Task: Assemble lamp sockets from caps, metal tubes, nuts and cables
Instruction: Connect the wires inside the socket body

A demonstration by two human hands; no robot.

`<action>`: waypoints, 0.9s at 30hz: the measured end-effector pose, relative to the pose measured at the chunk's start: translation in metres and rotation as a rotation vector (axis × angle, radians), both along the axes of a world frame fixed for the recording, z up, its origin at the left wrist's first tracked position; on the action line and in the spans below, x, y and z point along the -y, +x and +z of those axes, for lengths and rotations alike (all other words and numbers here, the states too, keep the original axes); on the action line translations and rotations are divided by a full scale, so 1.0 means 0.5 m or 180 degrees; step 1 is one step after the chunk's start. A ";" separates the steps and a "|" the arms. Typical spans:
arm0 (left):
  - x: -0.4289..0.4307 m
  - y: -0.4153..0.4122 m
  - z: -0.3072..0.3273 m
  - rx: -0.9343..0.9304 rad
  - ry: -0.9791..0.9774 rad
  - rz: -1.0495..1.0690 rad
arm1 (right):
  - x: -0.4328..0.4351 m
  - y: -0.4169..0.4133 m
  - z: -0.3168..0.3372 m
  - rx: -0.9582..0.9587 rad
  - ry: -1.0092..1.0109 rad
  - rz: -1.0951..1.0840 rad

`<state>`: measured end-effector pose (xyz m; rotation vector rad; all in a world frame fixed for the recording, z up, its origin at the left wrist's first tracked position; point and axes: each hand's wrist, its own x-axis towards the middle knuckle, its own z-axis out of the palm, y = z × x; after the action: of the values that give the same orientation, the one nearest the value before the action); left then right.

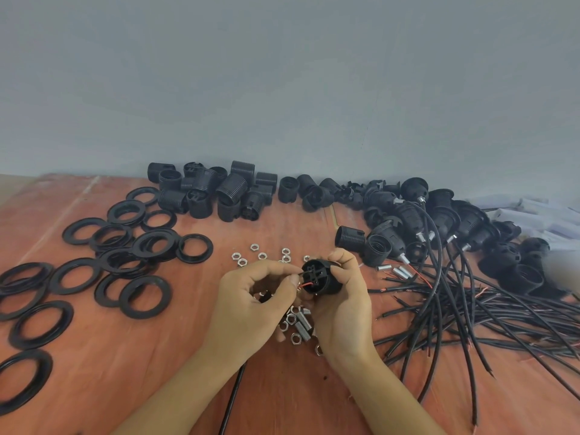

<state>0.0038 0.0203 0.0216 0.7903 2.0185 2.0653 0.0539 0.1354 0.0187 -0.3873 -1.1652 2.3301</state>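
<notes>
A black cable (233, 394) is running up the surface (125, 356) under the left wrist. The left grip (251, 306) is pinching thin wires (306, 283) at the cap (321, 277), which the right grip (342, 309) is clasping above loose nuts (292, 320). Black socket shells (229, 191) are lying farther back.
</notes>
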 end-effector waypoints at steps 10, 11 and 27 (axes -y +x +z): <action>-0.003 0.001 0.001 0.0255 0.0002 -0.0116 | 0.000 0.001 0.004 -0.0036 0.0647 -0.0121; -0.003 0.001 0.000 0.0239 -0.0001 -0.0108 | 0.000 0.001 0.003 -0.0043 0.0706 -0.0139; -0.002 -0.012 -0.012 -0.0700 -0.0286 0.0233 | -0.001 0.006 -0.011 0.0081 0.2274 -0.0425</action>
<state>-0.0021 0.0213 0.0154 0.9787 2.2685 1.9851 0.0568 0.1357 0.0133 -0.2190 -1.8088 1.6502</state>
